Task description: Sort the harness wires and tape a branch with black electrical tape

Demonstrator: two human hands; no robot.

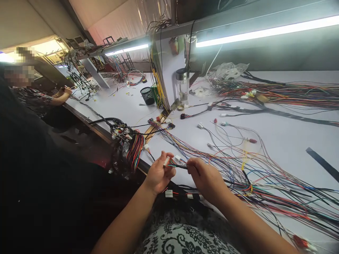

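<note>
Between thumb and fingers, my left hand [159,173] holds a white connector [166,161] with several coloured wires running out of it to the right. My right hand [203,176] is closed around the dark wire bundle [180,165] a short way from that connector. Just behind the held wires is another white connector [178,158]. Below my hands, near the table edge, a white connector [168,193] hangs on a dark cable. Long loose coloured wires [225,158] spread over the table to the right.
A bundled harness [136,148] hangs over the table's left edge. Farther back stand a clear bottle [182,86] and a black mesh cup [147,96]. Thick wire bundles [286,93] lie at the back right. A person [34,95] works at the far left.
</note>
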